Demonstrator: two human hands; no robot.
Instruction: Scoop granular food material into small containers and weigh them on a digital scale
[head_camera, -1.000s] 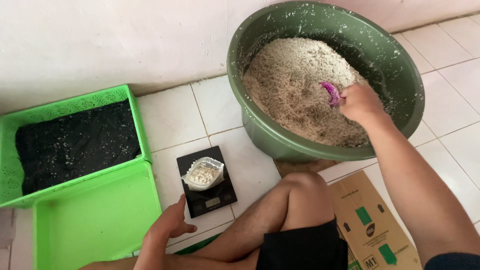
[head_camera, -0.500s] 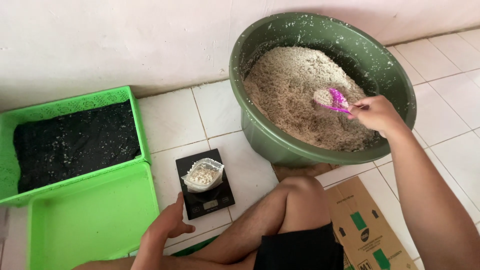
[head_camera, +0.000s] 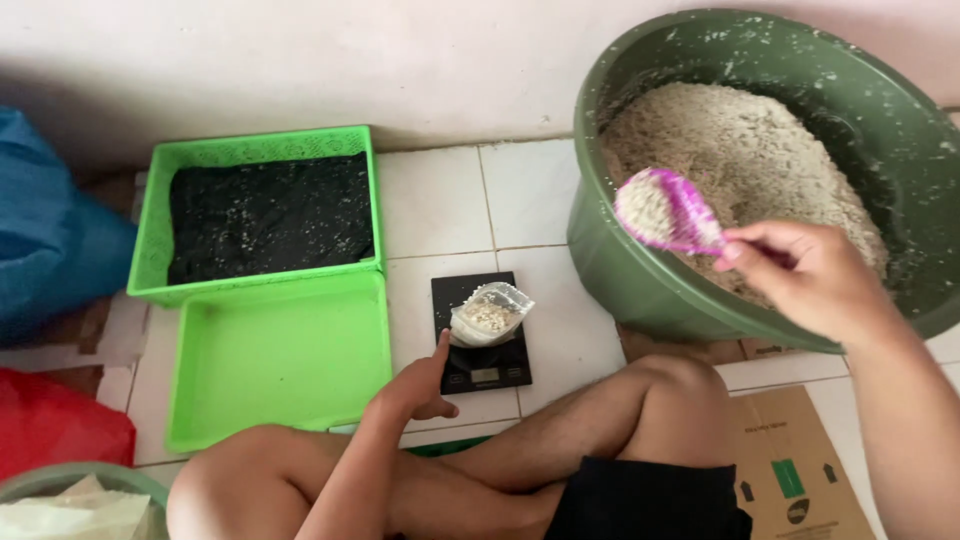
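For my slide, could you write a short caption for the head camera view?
Right hand lifts a pink scoop of pale grain over a green basin; left hand touches a black scale bearing a small bag.

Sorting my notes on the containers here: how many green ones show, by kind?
Green basket: 1
Green tray: 1
Large green basin: 1
Pale green bowl: 1, only partly in view
Total: 4
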